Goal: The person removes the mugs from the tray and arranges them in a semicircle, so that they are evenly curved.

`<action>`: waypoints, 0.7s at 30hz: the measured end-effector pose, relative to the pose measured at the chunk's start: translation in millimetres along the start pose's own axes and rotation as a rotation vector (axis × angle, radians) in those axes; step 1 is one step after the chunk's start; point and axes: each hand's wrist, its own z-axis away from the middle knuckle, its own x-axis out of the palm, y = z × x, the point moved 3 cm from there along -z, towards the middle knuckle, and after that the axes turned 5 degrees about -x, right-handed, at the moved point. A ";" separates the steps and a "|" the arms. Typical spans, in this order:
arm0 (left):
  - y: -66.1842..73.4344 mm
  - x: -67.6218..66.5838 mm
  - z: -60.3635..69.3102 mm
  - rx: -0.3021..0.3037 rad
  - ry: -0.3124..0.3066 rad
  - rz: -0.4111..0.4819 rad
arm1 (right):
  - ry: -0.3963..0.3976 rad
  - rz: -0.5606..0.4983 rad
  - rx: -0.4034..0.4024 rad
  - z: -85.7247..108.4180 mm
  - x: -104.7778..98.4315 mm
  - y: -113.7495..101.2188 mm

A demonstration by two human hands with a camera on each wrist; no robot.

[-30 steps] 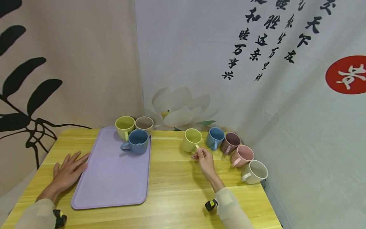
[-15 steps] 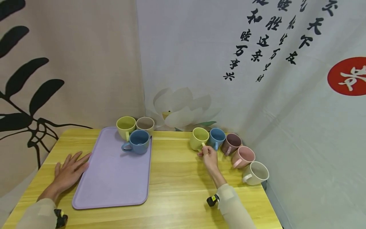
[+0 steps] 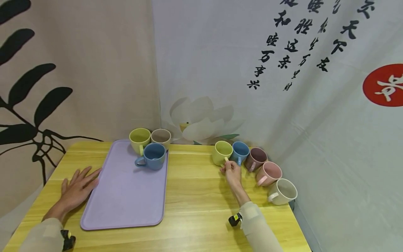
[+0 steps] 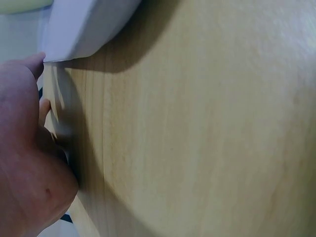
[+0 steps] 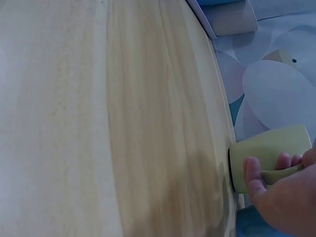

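Observation:
My right hand (image 3: 233, 173) pinches the handle of a yellow-green mug (image 3: 221, 154), which stands upright near the table's back edge. In the right wrist view the fingers curl round the handle of that mug (image 5: 266, 148). Just right of it is a blue mug (image 3: 240, 151), followed by a maroon mug (image 3: 256, 157), a pink mug (image 3: 270, 172) and a white mug (image 3: 284, 190). My left hand (image 3: 75, 192) lies with extended fingers, its fingertips touching the left edge of the lilac tray (image 3: 126, 203).
At the tray's far end stand a second yellow-green mug (image 3: 139, 137), a second blue mug (image 3: 155, 155) and a grey-beige mug (image 3: 161, 136), close together. The wooden table (image 3: 192, 203) backs onto a printed cloth (image 3: 201, 63).
The right hand has moved the yellow-green mug rightward, up beside the blue mug. My left hand stays at the tray's edge. The head view has shifted slightly.

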 end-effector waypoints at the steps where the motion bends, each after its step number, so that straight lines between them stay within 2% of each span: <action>1: -0.3 0.1 -0.4 0.000 -0.002 0.001 | 0.000 0.005 -0.002 -0.2 -0.3 0.9; 15: -2.9 1.5 0.3 0.016 0.011 0.002 | -0.035 0.030 -0.054 5.6 -4.0 2.7; 21: -2.8 2.3 -0.2 0.017 0.012 0.010 | -0.021 0.134 -0.097 14.2 -9.1 1.0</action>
